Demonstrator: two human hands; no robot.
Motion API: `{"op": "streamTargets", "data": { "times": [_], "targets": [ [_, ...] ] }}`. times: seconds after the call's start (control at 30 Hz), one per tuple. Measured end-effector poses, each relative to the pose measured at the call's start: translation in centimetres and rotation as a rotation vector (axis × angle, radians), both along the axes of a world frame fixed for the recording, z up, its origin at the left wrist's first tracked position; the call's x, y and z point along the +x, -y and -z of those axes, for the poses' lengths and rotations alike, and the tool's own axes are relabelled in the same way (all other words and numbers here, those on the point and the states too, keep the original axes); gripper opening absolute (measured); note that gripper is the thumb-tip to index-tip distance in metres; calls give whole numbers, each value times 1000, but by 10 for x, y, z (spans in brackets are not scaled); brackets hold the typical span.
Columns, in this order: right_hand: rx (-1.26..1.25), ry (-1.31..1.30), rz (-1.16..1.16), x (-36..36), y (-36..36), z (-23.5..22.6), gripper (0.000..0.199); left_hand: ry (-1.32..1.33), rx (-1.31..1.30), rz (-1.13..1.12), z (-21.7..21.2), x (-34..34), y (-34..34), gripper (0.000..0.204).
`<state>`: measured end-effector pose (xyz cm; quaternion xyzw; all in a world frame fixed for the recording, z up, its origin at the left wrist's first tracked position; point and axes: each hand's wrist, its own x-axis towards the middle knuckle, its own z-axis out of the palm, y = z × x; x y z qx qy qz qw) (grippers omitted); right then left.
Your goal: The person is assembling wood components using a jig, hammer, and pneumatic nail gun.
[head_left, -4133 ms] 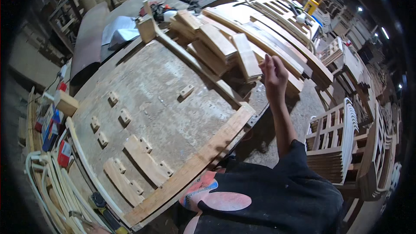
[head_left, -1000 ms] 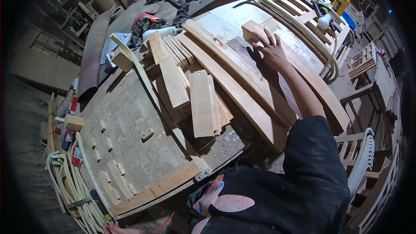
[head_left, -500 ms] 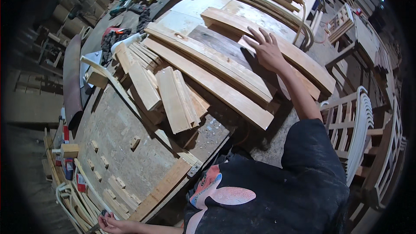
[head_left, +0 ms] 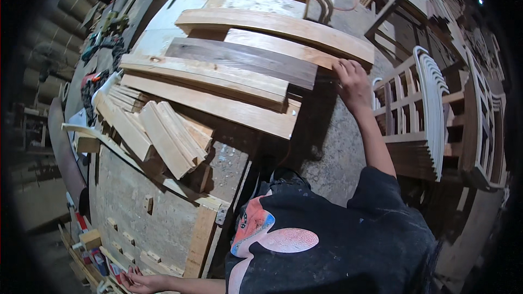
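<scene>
While the right hand [head_left: 353, 83] curls at the end of the pale board [head_left: 283, 48] to its left — can't tell if it's gripped — a hasty tug could drag the grey plank [head_left: 245, 61] beside it, since they seem to touch. Left hand [head_left: 139, 281]: half-curled, contents unclear.

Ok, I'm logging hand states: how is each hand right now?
Left hand: loosely curled; cannot tell if holding anything.
Right hand: curled at the end of a pale board; grip cannot be told.
</scene>
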<state>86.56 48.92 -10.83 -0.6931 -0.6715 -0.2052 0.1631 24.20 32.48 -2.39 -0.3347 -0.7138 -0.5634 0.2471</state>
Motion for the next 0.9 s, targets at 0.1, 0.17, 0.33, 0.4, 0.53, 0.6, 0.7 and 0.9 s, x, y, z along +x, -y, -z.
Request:
{"op": "streamTargets", "data": {
  "times": [0.1, 0.17, 0.33, 0.4, 0.53, 0.6, 0.7, 0.9],
  "targets": [
    [72, 65, -7, 14, -9, 26, 44, -49, -29, 15, -6, 17, -19, 25],
    [76, 34, 0, 19, -7, 26, 43, 6, 35, 89, -2, 16, -24, 24],
    [-10, -48, -2, 24, -8, 13, 51, -9, 11, 107, 4, 19, -22, 27],
    [-46, -45, 30, 18, -10, 11, 55, 34, 14, 103, 4, 21, -21, 27],
    [-98, -78, 120, 16, -17, 14, 61, 78, 29, 93, 5, 22, -22, 27],
    [-139, -112, 148, 15, -20, 8, 61, 90, 35, 110, 4, 23, -22, 26],
    [-189, -140, 161, 18, -25, -2, 60, 109, 28, 101, 4, 24, -20, 26],
    [-287, -5, 169, 15, -26, -16, 59, 131, 65, 59, 4, 19, -7, 28]
  ]
}}
